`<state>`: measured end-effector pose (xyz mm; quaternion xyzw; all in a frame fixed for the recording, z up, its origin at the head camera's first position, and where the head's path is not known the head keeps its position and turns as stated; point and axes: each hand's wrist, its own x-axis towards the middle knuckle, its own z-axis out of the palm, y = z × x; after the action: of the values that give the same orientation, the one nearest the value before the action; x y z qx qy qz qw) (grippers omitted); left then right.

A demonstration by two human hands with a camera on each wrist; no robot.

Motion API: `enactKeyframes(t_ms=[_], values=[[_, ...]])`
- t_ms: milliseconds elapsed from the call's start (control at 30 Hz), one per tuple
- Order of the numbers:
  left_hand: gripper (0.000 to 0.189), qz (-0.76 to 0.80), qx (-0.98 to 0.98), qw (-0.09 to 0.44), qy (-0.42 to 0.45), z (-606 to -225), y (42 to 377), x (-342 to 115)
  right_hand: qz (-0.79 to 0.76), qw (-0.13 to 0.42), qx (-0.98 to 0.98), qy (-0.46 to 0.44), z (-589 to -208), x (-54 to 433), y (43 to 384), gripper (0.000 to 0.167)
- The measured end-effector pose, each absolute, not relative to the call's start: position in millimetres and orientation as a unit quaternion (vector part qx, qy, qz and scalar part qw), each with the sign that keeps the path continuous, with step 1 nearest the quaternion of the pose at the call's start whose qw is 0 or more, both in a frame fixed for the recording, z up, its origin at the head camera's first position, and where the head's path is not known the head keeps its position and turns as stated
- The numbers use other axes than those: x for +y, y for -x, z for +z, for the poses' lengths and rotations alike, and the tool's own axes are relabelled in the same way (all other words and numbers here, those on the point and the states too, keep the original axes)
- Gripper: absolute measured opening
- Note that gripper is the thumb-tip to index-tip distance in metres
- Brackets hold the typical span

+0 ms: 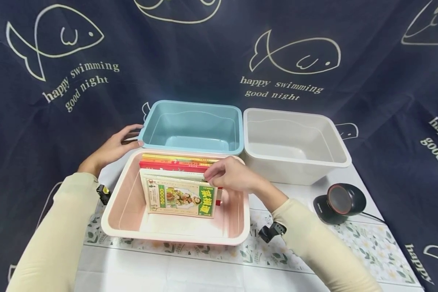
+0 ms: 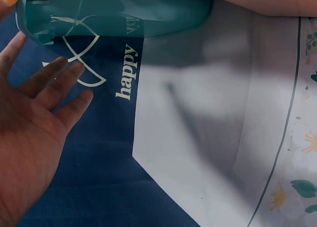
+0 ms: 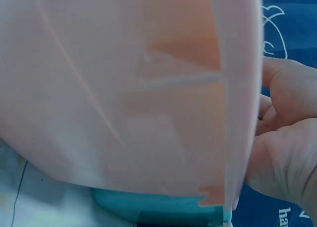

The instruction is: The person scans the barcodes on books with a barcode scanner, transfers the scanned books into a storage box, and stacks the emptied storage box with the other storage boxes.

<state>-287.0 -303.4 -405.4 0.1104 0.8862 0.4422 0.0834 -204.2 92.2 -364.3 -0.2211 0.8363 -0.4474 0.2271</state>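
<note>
Several thin books stand upright in the pink bin [image 1: 117,221]. The front one is a cream-covered book [image 1: 182,198] with green title labels and a drawing of people. Behind it are a white-edged book and red [image 1: 157,165] and yellow ones. My right hand [image 1: 231,175] pinches at the top right corner of the front books with curled fingers; which cover lies between them I cannot tell. In the right wrist view the bin's wall [image 3: 99,98] hides the fingertips. My left hand [image 1: 114,148] rests at the left rim of the blue bin [image 1: 237,134], fingers spread and fairly straight.
To the right of the blue bin stands a white bin [image 1: 295,172]. A black round device [image 1: 344,200] with a cable sits on the table's right side. A patterned runner [image 1: 372,247] crosses the white tabletop. Dark blue cloth [image 1: 211,56] with fish drawings hangs behind.
</note>
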Motion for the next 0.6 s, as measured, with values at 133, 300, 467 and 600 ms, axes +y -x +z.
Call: enactKeyframes(t_ms=[133,300,467,600], values=[[0.07,0.448,0.883,0.079,-0.116,-403.9,286.2,-303.1,-0.428,0.224,0.844,0.234,-367.9,85.0,202.2,0.024],[0.07,0.453,0.879,0.073,-0.128,-404.0,285.3,-303.1,-0.411,0.216,0.853,0.24,-373.4,77.3,199.9,0.023],[0.071,0.45,0.881,0.074,-0.126,-404.5,285.0,-304.1,-0.409,0.213,0.857,0.23,-380.1,70.9,198.0,0.023],[0.071,0.448,0.882,0.075,-0.127,-404.7,286.3,-304.2,-0.394,0.206,0.869,0.215,-385.0,65.1,194.8,0.025]])
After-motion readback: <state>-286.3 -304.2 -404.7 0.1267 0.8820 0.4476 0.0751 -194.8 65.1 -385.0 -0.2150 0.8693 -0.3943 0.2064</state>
